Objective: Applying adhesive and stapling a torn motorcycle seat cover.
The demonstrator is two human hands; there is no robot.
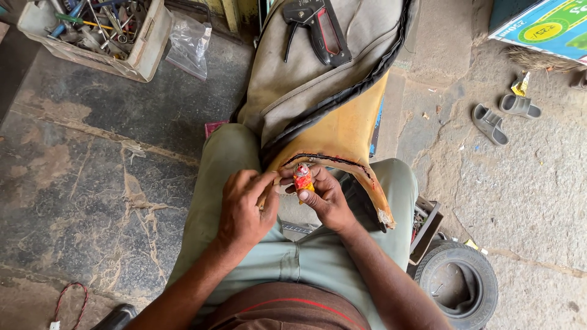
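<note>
A worn, dark stone floor (104,183) fills the left of the frame, stained and cracked; at right it turns to paler rough concrete (526,195). A tool tray (147,58) sits upper left, a clear plastic bag (189,43) beside it. Grey sandals (504,115) lie upper right below a printed carton (544,27). A small tyre (458,284) rests lower right. Daylight is even.

A pale plastic box of tools (98,33) sits on the dark stone floor (92,159) at the upper left; just beside it lies a clear plastic bag (189,44); a red and white cord (67,302) curls at the lower left; a pair of grey sandals (504,115) rests on the rough ground to the right, near a printed carton (544,27); a small black tyre (458,284) lies at the lower right, beside a dark tray (428,229).
</note>
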